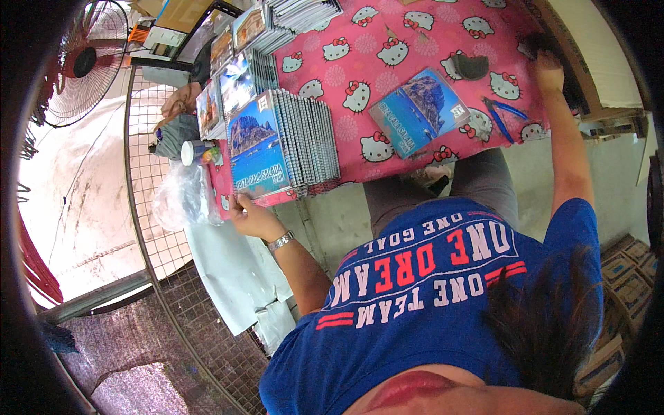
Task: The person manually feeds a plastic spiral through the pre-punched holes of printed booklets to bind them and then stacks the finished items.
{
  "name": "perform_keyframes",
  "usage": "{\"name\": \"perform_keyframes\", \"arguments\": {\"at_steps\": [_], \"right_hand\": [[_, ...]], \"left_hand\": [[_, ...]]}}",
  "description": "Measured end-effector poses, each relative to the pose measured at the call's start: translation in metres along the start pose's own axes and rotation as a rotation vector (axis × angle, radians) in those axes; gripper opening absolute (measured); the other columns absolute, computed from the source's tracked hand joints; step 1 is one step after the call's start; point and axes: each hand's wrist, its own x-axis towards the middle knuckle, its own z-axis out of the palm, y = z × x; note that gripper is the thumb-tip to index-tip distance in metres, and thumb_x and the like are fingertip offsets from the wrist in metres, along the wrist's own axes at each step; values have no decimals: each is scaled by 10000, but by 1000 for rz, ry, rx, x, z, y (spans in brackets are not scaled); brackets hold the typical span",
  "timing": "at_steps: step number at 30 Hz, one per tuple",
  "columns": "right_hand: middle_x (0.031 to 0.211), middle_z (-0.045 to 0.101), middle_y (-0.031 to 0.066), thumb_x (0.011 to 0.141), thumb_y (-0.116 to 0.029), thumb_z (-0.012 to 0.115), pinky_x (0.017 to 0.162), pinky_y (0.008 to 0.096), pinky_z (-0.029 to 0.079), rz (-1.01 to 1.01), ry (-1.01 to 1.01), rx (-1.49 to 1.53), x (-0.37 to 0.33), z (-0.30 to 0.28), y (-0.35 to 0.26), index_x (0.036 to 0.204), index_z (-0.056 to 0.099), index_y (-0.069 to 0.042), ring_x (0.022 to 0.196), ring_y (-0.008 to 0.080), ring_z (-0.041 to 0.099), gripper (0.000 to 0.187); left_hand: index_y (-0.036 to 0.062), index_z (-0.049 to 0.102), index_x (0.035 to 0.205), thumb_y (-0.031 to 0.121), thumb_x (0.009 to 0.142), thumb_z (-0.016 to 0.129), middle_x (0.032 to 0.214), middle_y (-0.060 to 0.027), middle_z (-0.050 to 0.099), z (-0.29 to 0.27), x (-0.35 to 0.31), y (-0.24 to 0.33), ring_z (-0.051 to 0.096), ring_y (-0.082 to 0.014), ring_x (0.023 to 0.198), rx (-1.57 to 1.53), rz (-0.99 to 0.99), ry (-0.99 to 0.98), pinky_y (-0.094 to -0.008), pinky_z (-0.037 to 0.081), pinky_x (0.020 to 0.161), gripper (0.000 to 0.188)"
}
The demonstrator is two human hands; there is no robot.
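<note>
A row of spiral notebooks point(259, 152) with blue sea-and-rock covers stands at the table's near left, metal coils facing right. At its lower front corner, my left hand point(256, 220) has thumb and fingers closed on the front notebook's edge. My right hand point(550, 71) reaches to the table's far right edge, by a dark object point(534, 45); its fingertips are hard to make out against it. Between my hands a single notebook point(420, 111) lies flat on the pink table cover point(353, 128). Blue-handled pliers point(505, 116) and a dark rounded piece point(472, 67) lie right of it.
More notebook stacks point(252, 31) line the table's left back. A white-lidded jar point(194, 152) and a clear plastic bag point(183, 197) sit at the left edge. Beyond are what looks like another person's hand point(181, 100), wire mesh point(152, 117) and a fan point(85, 62).
</note>
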Motion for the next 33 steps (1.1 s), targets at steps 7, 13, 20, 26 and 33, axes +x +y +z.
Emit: {"name": "perform_keyframes", "arguments": {"at_steps": [7,13,20,26,33], "right_hand": [[1043,661,173,905,-250,569,742,483,553,-2,409,308,4,-65,-19,1147,619,-140,869,379,665,270],[1076,556,167,820,-368,664,872,435,466,-23,47,294,-2,-116,-24,1190,658,-189,1021,354,558,412],[1165,609,223,961,-390,528,924,451,470,-37,184,905,-21,-153,-112,1229,591,-67,1071,402,580,424],[1082,642,198,930,-259,586,877,427,489,-42,-105,1095,-92,-182,-130,1152,630,-37,1015,369,617,317],[1024,651,192,923,-236,592,818,402,497,41,-205,1180,-107,-178,-135,1119,642,-21,949,346,633,295]], "left_hand": [[-61,650,1110,96,922,577,1025,-169,683,-12,3,-16,638,-262,911,-50,-63,-81,-359,499,825,256],[-21,642,1079,59,912,575,1083,-153,659,13,-56,114,593,-325,1045,-190,656,-149,-450,427,948,197],[47,671,1043,183,805,714,1139,-162,633,167,-196,127,564,-349,1083,-383,898,-1060,-441,426,964,278],[5,633,1096,101,779,646,1141,-234,589,259,-188,95,525,-418,1099,16,717,-1254,-480,428,955,332],[11,695,927,82,766,680,942,-185,673,295,-176,81,631,-328,938,-48,351,-1427,-395,491,845,177]]}}
